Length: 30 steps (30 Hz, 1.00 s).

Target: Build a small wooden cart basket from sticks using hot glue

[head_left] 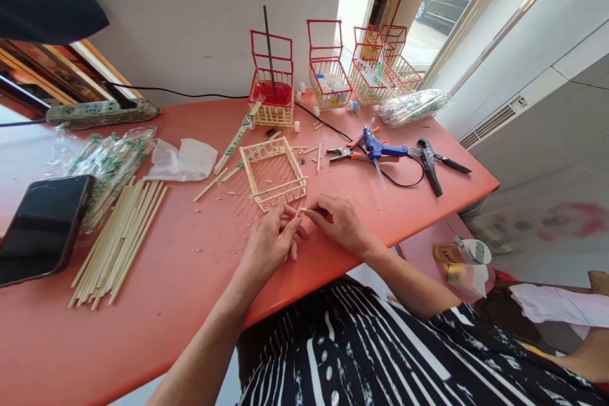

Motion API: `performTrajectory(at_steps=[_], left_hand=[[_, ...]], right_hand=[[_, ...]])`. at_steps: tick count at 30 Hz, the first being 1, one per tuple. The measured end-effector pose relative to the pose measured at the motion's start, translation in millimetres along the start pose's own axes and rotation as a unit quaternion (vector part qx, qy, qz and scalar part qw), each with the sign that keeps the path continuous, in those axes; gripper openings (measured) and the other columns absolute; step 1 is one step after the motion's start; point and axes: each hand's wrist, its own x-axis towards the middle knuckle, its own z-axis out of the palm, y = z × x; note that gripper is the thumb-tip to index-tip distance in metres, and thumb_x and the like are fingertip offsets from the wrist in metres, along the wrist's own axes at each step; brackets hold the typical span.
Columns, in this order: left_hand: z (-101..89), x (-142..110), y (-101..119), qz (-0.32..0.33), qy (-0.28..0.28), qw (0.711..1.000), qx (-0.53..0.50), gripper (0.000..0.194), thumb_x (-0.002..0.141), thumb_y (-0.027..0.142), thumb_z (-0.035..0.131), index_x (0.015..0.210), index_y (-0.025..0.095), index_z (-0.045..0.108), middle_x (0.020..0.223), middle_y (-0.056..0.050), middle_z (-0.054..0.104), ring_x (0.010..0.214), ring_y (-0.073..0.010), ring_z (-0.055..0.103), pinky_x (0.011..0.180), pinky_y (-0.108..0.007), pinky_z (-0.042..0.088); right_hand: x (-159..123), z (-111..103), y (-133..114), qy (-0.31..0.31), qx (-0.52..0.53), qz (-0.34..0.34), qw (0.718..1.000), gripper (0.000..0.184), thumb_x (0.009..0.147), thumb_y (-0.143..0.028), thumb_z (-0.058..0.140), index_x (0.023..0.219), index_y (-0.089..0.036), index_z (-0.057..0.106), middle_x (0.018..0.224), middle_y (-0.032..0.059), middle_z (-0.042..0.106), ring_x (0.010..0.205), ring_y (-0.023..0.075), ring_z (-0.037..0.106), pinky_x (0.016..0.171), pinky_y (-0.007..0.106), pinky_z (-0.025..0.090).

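Note:
My left hand (276,231) pinches a short piece of wooden stick (298,211) between thumb and finger, near the front edge of the table. Opposite it, the fingertips of my right hand (340,219) are closed at the piece's other end; whether they hold a second bit I cannot tell. Just beyond both hands sits a small open frame of wooden sticks (273,171), with short uprights between its rails. Cut stick bits and crumbs lie around this frame. A blue glue gun (380,147) rests to the right, near orange-handled pliers (354,153).
Loose sticks (118,241), a phone (45,228) and wrapped chopsticks (111,152) lie at left. Red-trimmed stick carts (330,79) line the back, one holding a red bowl (273,93) with a dark rod. Black-handled cutters (431,165) and a cable cross the right side.

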Motion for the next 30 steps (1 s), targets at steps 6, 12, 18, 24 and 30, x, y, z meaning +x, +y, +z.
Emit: performTrajectory(at_steps=[6,12,18,24,30], left_hand=[[1.6,-1.7,0.6,0.0,0.0,1.0,0.001,0.024,0.099,0.046,0.055,0.104,0.023,0.049,0.077,0.001,0.076,0.038,-0.0119,0.059,0.041,-0.024,0.042],[0.9,-3.3,0.6,0.01,0.002,1.0,0.02,0.016,0.1,0.04,0.052,0.103,0.024,0.05,0.079,0.001,0.076,0.04,-0.0116,0.059,0.045,-0.025,0.043],[2.4,-4.7,2.9,0.014,0.006,0.999,0.042,0.018,0.101,0.042,0.05,0.101,0.025,0.049,0.078,0.001,0.076,0.04,-0.0127,0.059,0.047,-0.027,0.044],[3.1,-5.6,6.3,0.015,0.008,0.999,0.051,0.016,0.101,0.04,0.049,0.101,0.025,0.049,0.078,0.001,0.076,0.041,-0.0132,0.059,0.05,-0.028,0.044],[2.2,-5.8,8.5,0.013,0.009,0.999,0.052,0.015,0.101,0.04,0.05,0.099,0.025,0.049,0.079,0.001,0.077,0.041,-0.0135,0.06,0.051,-0.029,0.045]], right_hand=[[0.4,0.1,0.5,-0.004,-0.003,0.006,1.0,0.021,0.104,-0.03,0.063,0.088,-0.019,0.071,0.079,-0.0009,0.066,0.066,0.0109,0.05,0.065,0.023,0.039],[0.2,0.6,1.9,-0.013,-0.014,0.021,1.0,0.024,0.104,-0.034,0.062,0.087,-0.019,0.07,0.078,-0.0005,0.065,0.066,0.0115,0.049,0.065,0.024,0.039],[-0.7,0.6,3.4,-0.008,-0.015,0.024,1.0,0.026,0.104,-0.034,0.063,0.083,-0.018,0.068,0.077,-0.0008,0.063,0.066,0.0112,0.049,0.064,0.023,0.038],[0.0,0.8,3.5,-0.007,-0.004,0.01,1.0,0.025,0.104,-0.032,0.062,0.084,-0.018,0.068,0.077,-0.0014,0.063,0.065,0.0106,0.047,0.064,0.023,0.037],[0.8,1.1,3.6,-0.003,-0.015,0.005,1.0,0.025,0.104,-0.032,0.062,0.083,-0.019,0.067,0.076,-0.0011,0.063,0.065,0.0111,0.047,0.064,0.024,0.037]])
